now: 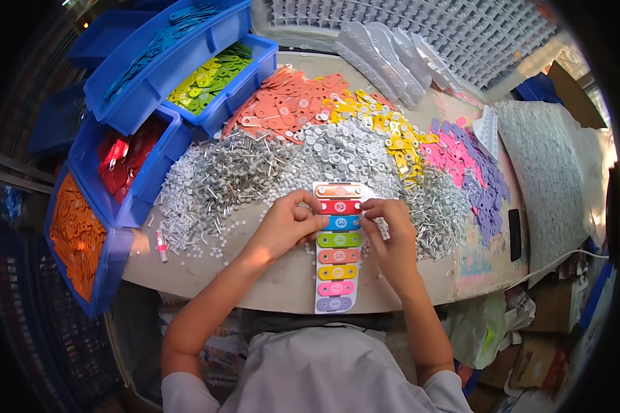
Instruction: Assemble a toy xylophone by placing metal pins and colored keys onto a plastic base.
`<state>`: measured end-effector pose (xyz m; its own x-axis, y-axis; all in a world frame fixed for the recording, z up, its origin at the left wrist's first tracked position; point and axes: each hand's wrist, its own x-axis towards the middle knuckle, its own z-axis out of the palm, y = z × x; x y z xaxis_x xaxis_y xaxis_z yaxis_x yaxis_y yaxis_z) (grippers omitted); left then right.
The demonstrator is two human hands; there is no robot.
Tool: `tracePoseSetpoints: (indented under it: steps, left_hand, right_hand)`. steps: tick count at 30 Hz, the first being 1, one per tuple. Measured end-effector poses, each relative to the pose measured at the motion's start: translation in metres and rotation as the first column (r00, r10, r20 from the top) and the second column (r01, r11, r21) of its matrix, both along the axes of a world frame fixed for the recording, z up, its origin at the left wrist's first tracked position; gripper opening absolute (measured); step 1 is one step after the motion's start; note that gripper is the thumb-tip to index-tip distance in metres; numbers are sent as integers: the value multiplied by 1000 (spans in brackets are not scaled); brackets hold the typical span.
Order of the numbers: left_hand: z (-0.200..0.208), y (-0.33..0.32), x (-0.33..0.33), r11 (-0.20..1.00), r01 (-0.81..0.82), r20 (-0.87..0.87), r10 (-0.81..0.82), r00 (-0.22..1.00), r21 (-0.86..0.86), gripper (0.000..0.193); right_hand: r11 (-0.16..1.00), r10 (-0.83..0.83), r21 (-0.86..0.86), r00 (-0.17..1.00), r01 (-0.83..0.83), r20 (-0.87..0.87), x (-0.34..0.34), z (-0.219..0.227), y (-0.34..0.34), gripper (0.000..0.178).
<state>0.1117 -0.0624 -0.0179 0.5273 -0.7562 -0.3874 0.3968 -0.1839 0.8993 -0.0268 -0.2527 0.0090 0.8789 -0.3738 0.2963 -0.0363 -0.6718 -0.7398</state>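
Observation:
A long white board lies upright before me, carrying a column of coloured plastic bars with rounded ends. Near its top are an orange bar, a red bar and a blue bar; green, salmon, yellow, pink and purple ones follow below. My left hand is at the board's left edge, thumb and forefinger closed by the left ends of the red and blue bars. My right hand mirrors it at the right ends, fingers bent in. Whatever small part sits between the fingertips is hidden.
Behind the board spread heaps of metal rivets, white caps, salmon pieces and purple pieces. Blue bins of coloured pieces stand left. A black phone-like slab lies right, near a foam-wrapped bundle.

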Motion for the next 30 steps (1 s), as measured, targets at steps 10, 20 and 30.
tracePoseSetpoints:
  steps: [10,20,30]
  left_hand:
    - [-13,-5,5,997,57,-31,-55,998,57,55]
    - [-8,-6,13,985,162,58,-165,985,63,67]
    - [-36,-11,-2,995,49,113,-39,993,-87,53]
  right_hand:
    - [965,95,-251,995,-81,44,-1,-9,-8,19]
    - [963,115,269,854,30,-507,15,5,-33,69]
    - [864,242,502,844,37,-479,20,-9,-37,69]
